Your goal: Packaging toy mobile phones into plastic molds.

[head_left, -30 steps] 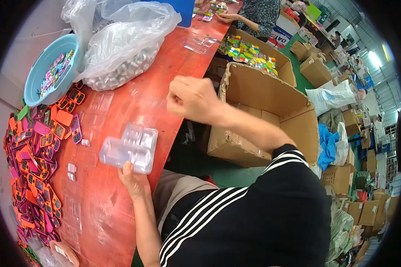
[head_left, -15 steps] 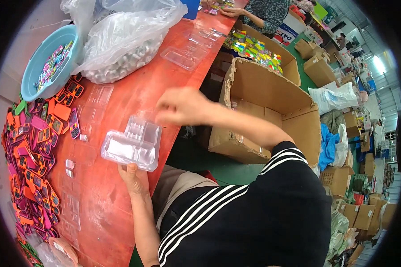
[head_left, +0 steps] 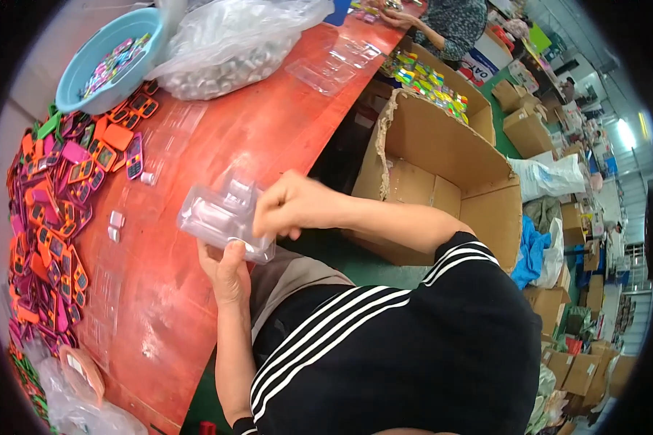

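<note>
A stack of clear plastic blister trays (head_left: pixel 221 214) is held above the edge of the red table (head_left: pixel 268 123). My left hand (head_left: pixel 226 270) grips the stack from below at its near end. My right hand (head_left: pixel 292 206) is curled at the stack's right side, fingertips on the top tray. A heap of small orange and pink toy phones (head_left: pixel 47 210) lies along the table's left side. Two small silver pieces (head_left: pixel 114 225) rest on the table left of the trays.
A blue bowl (head_left: pixel 94 54) of small coloured items and a clear bag (head_left: pixel 232 43) of silver parts sit at the far end. More clear trays (head_left: pixel 334 65) lie further along. An open cardboard box (head_left: pixel 442 174) stands to the right. Another person (head_left: pixel 446 18) works at the far end.
My right hand came down from above the box to the right edge of the tray stack. The stack stayed in my left hand.
</note>
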Action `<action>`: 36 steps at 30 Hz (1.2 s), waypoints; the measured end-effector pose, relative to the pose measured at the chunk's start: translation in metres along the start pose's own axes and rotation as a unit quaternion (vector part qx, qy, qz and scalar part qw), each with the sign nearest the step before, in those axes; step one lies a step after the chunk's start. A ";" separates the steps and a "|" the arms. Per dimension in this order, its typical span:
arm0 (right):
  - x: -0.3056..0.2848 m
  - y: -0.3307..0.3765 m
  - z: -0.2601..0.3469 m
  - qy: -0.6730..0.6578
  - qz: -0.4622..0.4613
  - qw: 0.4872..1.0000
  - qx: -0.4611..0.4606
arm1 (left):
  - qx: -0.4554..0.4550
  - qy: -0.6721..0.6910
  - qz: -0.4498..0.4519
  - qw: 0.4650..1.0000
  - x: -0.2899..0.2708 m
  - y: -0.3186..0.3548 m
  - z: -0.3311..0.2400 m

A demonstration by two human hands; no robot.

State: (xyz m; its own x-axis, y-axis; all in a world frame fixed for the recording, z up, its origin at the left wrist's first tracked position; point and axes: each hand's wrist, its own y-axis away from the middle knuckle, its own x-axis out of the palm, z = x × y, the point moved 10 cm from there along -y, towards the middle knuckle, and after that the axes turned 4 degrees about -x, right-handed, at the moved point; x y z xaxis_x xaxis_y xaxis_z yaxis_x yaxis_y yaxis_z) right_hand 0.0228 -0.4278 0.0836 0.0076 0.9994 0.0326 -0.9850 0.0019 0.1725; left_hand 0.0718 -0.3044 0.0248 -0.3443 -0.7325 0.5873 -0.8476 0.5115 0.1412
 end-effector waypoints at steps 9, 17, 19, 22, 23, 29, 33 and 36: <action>-0.073 -0.031 0.034 0.729 -0.220 0.609 -0.223 | -0.010 0.039 -0.032 0.999 -0.036 0.015 -0.003; -0.058 -0.032 0.035 0.635 -0.204 0.716 -0.204 | -0.013 0.037 -0.024 0.999 -0.038 0.017 -0.005; -0.013 -0.024 0.035 0.452 -0.084 0.856 -0.239 | -0.017 0.041 -0.033 0.998 -0.037 0.017 -0.004; 0.051 -0.013 0.012 0.175 0.087 0.974 -0.112 | -0.011 0.036 -0.027 0.999 -0.028 0.018 -0.007; 0.063 -0.010 0.017 0.209 0.117 0.961 -0.138 | -0.008 0.036 -0.029 0.999 -0.028 0.019 -0.010; 0.074 -0.012 -0.008 0.036 0.152 0.988 0.010 | -0.018 0.041 -0.012 0.999 -0.030 0.032 -0.019; 0.037 -0.016 0.038 0.117 -0.045 0.973 -0.193 | 0.027 0.035 -0.084 0.996 -0.062 0.038 -0.028; 0.050 -0.001 0.096 0.510 -0.123 0.775 -0.352 | 0.026 0.037 -0.112 0.993 -0.093 0.050 -0.034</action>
State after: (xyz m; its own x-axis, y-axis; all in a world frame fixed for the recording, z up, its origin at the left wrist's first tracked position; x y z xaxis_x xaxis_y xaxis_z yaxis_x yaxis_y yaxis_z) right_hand 0.0409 -0.3813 0.1796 0.4230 0.4715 -0.7738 -0.8285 -0.1446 -0.5410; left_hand 0.0753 -0.1955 0.0042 -0.1159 -0.7889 0.6035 -0.9200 0.3142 0.2340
